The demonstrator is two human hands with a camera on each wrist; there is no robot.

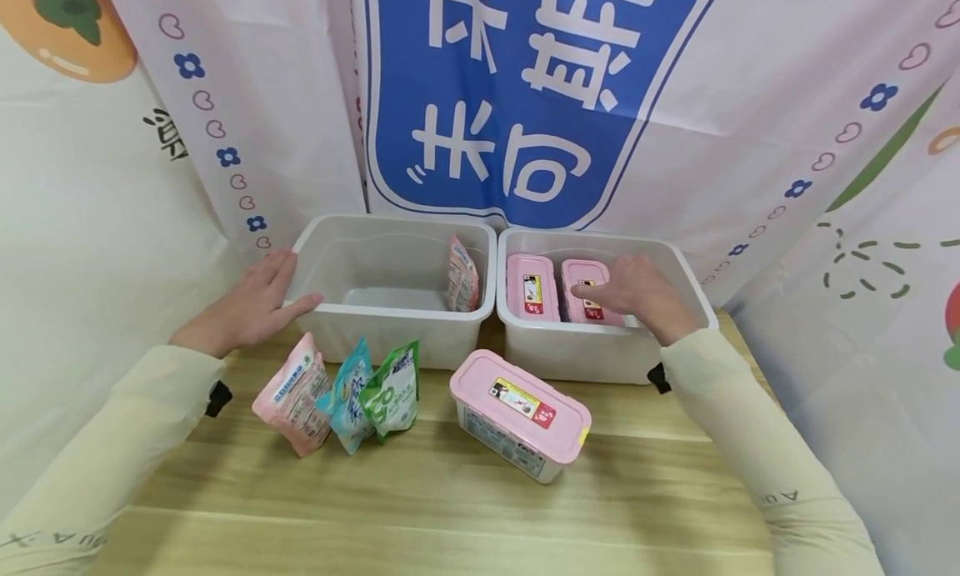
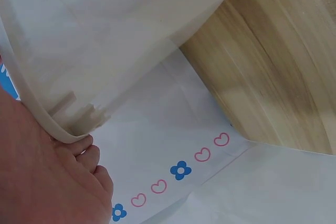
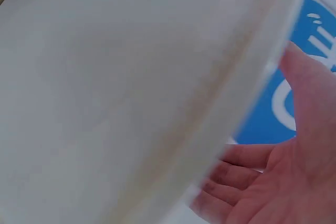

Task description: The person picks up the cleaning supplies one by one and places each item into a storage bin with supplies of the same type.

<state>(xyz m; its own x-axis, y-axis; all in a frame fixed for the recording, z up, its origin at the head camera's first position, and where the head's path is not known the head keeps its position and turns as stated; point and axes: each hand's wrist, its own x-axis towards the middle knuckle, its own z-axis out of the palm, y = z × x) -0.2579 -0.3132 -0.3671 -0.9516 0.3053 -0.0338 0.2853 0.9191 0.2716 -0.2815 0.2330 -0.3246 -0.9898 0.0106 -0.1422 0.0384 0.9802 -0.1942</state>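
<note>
My left hand (image 1: 251,305) grips the left end of the left white plastic bin (image 1: 390,338). Its thumb lies over the front rim, and in the left wrist view curled fingers (image 2: 89,156) meet the rim. A pink pouch (image 1: 462,280) stands inside this bin, against its right wall. My right hand (image 1: 633,293) reaches into the right white bin (image 1: 581,355), thumb and fingers apart, above the right one of two pink-lidded boxes (image 1: 532,288). The right wrist view shows it beyond the blurred bin rim (image 3: 220,124), nothing visibly held; whether it touches the box I cannot tell.
In front of the left bin stand a pink pouch (image 1: 300,397), a blue pouch (image 1: 348,397) and a green pouch (image 1: 395,390), close together. Another pink-lidded box (image 1: 521,413) sits at an angle on the wooden table (image 1: 420,526). Printed cloth (image 1: 300,84) hangs behind the bins.
</note>
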